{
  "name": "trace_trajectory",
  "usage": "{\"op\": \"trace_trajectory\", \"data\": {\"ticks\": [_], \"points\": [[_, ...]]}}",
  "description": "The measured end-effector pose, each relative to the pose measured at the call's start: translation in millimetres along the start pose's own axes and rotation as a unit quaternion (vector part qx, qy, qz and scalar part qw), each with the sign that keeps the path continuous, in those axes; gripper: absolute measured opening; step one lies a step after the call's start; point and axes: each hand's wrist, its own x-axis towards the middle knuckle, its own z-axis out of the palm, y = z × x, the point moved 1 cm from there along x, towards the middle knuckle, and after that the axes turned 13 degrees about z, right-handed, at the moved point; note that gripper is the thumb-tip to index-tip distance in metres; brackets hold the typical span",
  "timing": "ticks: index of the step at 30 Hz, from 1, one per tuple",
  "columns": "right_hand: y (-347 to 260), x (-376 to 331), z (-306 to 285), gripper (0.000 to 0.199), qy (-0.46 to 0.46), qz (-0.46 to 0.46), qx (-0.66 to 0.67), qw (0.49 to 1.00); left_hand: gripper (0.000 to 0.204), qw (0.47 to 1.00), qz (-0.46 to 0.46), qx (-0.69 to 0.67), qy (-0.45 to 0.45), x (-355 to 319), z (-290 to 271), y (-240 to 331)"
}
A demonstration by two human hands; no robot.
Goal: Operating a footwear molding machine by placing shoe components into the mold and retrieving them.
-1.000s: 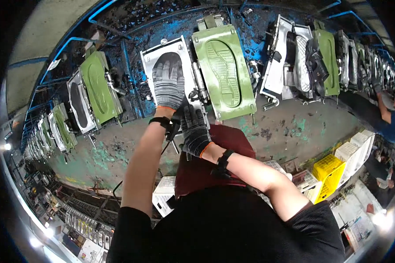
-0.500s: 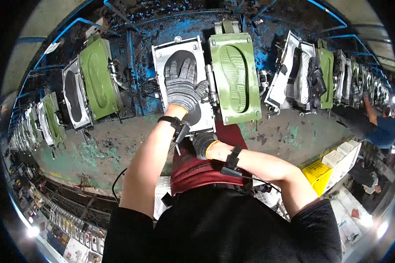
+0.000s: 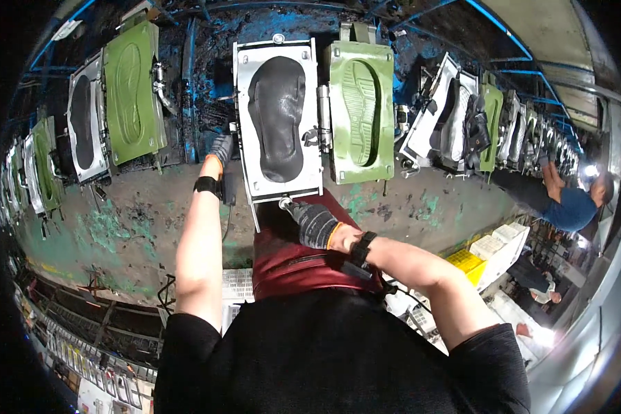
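At upper centre we see a black, sole-shaped form [image 3: 277, 117], long axis up the frame, in a silver rectangular metal plate [image 3: 247, 65]. Our grey-gloved right hand [image 3: 315, 225], below, is nearer its round silver knob [image 3: 285, 202]; our grey-gloved left hand [image 3: 219, 148] is left; we cannot tell either grip.

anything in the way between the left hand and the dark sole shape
Only the left edge of the silver plate: the left hand is just outside it, and the dark sole shape lies within that plate's outline. Nothing visible covers the shape from above.

Green mould [image 3: 361, 114]; silver plate [image 3: 311, 169]; black sole [image 3: 278, 114]; striped grey glove [image 3: 316, 225].
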Motion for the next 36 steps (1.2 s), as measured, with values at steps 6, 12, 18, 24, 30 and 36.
{"op": "trace_trajectory", "data": {"ticks": [6, 12, 18, 24, 30, 36], "points": [[56.5, 15.7, -42.0, 0.060, -0.132, -0.089, -0.121, 0.980, 0.052, 0.942, 0.125, 0.113, 0.289, -88.6, 50.4, 114.0], [87.6, -71.7, -120.9, 0.043, 0.021, 0.041, 0.166, 0.985, 0.044, 0.881, 0.408, 0.148, 0.190, -152.7, 70.8, 351.2], [251.6, -240.4, -204.8, 0.019, 0.466, 0.321, 0.077, 0.821, 0.045, 0.779, 0.622, 0.047, -0.064, -171.6, 277.5, 591.9], [395.3, -302.2, -296.2, 0.042, 0.552, 0.399, 0.130, 0.721, 0.040, 0.742, 0.574, 0.281, -0.200, -150.5, 427.5, 703.5], [455.6, -283.1, -361.6, 0.016, 0.300, 0.380, 0.063, 0.873, 0.026, 0.875, 0.477, 0.028, -0.077, -152.4, 434.4, 718.0], [442.3, -270.7, -413.4, 0.029, 0.421, 0.158, 0.120, 0.885, 0.109, 0.936, 0.273, -0.217, 0.053, -24.3, 415.5, 683.6]]}}
